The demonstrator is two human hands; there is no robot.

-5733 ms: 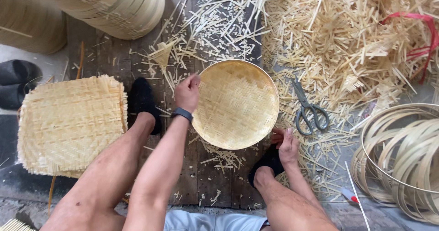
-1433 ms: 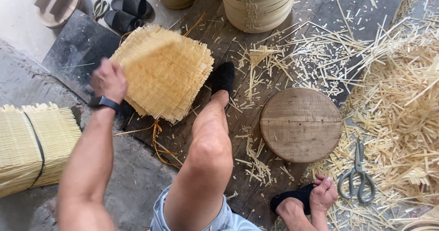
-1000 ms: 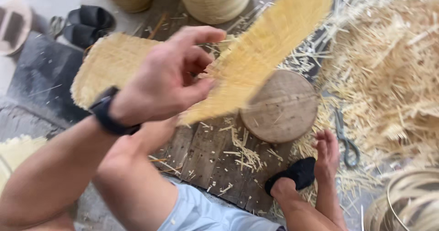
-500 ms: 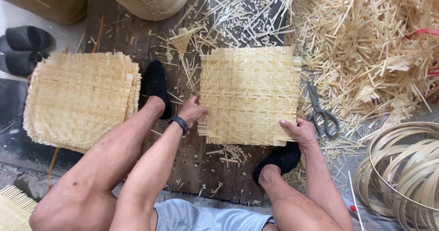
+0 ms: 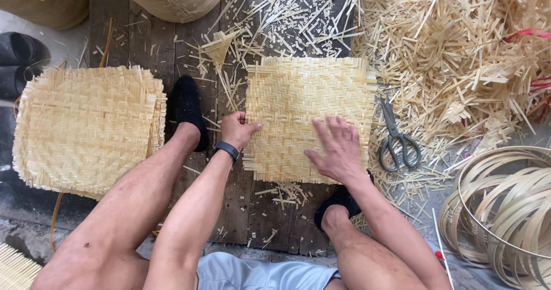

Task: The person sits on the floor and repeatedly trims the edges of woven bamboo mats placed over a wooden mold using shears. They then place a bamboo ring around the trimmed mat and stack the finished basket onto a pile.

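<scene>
While I look down, my left hand (image 5: 238,130) pinches the left edge of the woven bamboo mat (image 5: 310,118), fingers curled shut on it. My right hand (image 5: 338,149) lies open, fingers spread flat on the mat's lower right. Mat rests on the plank floor (image 5: 252,215) between my feet; scissors (image 5: 396,138) just right, mat stack (image 5: 86,129) left.

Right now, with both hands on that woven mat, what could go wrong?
1. The woven mat has frayed strip ends along its edges. The left hand grips one edge, so a splinter in the fingers seems possible.
2. The scissors lie close beside the right hand, which presses flat on the mat. A sideways slip might brush them.
3. Loose bamboo scraps cover the floor near the feet and could prick skin.
</scene>
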